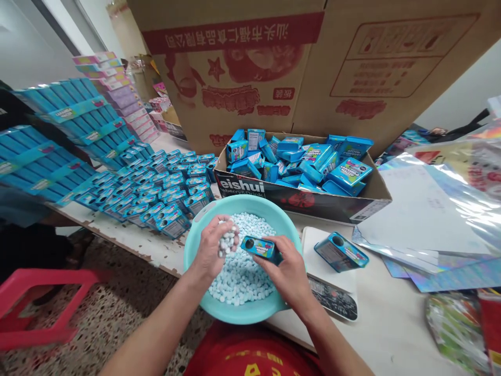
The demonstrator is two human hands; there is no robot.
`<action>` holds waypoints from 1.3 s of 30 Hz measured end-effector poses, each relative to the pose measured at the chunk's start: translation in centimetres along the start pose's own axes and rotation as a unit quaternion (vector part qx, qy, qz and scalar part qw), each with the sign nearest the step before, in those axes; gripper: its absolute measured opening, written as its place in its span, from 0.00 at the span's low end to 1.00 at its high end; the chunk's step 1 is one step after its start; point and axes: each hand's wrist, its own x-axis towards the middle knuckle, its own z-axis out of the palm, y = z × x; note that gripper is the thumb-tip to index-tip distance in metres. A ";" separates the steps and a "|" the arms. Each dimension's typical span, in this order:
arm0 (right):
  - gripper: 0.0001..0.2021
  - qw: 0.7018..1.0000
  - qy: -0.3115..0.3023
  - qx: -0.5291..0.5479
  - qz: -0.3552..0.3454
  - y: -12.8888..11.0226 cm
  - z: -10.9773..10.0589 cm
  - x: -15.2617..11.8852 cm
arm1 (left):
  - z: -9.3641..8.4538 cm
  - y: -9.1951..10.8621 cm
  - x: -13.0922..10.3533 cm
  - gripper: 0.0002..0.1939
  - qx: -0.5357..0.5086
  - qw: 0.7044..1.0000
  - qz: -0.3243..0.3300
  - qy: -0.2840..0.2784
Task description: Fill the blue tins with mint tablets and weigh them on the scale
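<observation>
Tin (257, 247): mid-frame, top's long axis left-right, dark circle (249, 243) leftward.
Left grip (213, 244): cupping pellets (227, 243).
Right grip (288, 265): holding tin.
Basin (191, 245): rim surrounds narrow gap, pellets to tin.

One basin (242, 314) is overhanging table's (376, 324) near edge; one digital scale (332, 300) is carrying one tin (340, 253) at right edge.

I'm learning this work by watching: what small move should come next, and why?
Probably tip pale pellets from the left hand into the blue container: that hand cups several, and the right hand holds the container over the bowl, its apparent round opening facing up.
</observation>
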 end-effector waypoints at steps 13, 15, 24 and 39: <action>0.15 1.000 -0.020 0.003 -0.021 -1.1 0.7 -0.1 | 2.5 -0.2 0.4 0.12 -0.090 0.989 0.105 0.062; 0.15 1.000 -0.021 0.007 -0.016 -1.1 0.8 0.1 | 2.6 -0.2 0.5 0.12 -0.082 0.989 0.105 0.065; 0.14 1.000 -0.007 0.023 -0.007 -1.1 0.7 0.2 | 2.9 -0.5 0.6 0.14 -0.054 0.992 0.095 0.068; 0.14 0.999 -0.010 0.041 0.012 -1.0 -0.1 0.4 | 3.9 -0.4 0.8 0.13 -0.025 0.993 0.112 0.023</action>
